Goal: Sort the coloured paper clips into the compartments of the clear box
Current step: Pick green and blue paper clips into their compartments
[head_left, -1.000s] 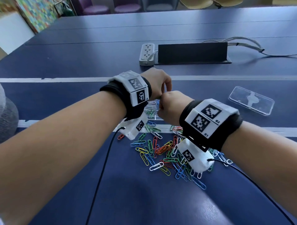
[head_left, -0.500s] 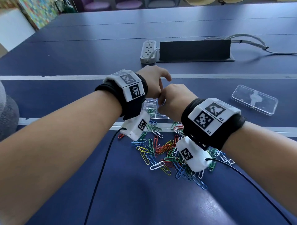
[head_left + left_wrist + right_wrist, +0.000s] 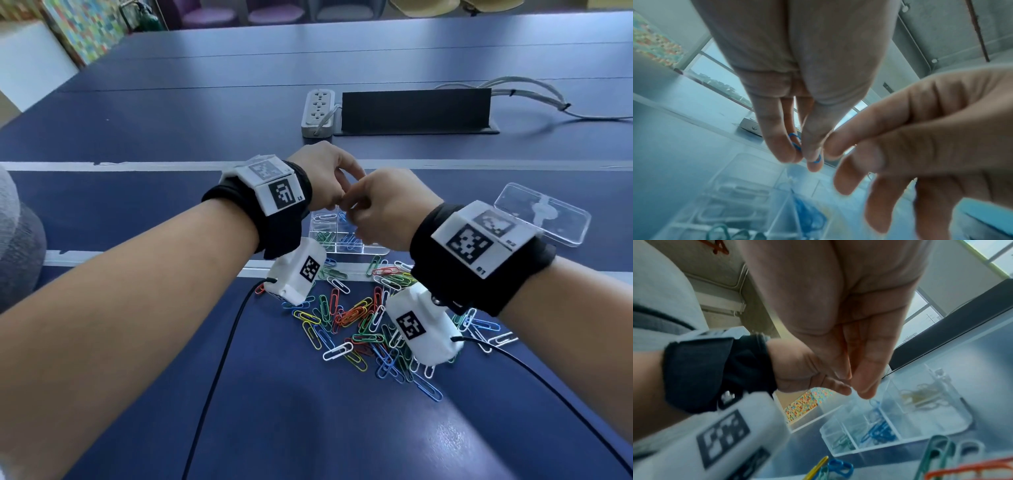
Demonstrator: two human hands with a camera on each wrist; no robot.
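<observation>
Both hands hover together over the clear box. My left hand pinches a blue paper clip between its fingers and thumb in the left wrist view. The right hand has curled fingers. Its index tip and thumb press together against the left thumb, where a blue loop shows. The box holds white clips, green clips, blue clips and yellow clips in separate compartments. A mixed pile of coloured clips lies on the blue table below my wrists.
The box's clear lid lies to the right. A white power strip and a black panel with cables sit further back. Black camera cables trail from both wrists toward me.
Both hands stay over the box. The left fingers, spread half a second ago, have closed in against the right fingertips.
</observation>
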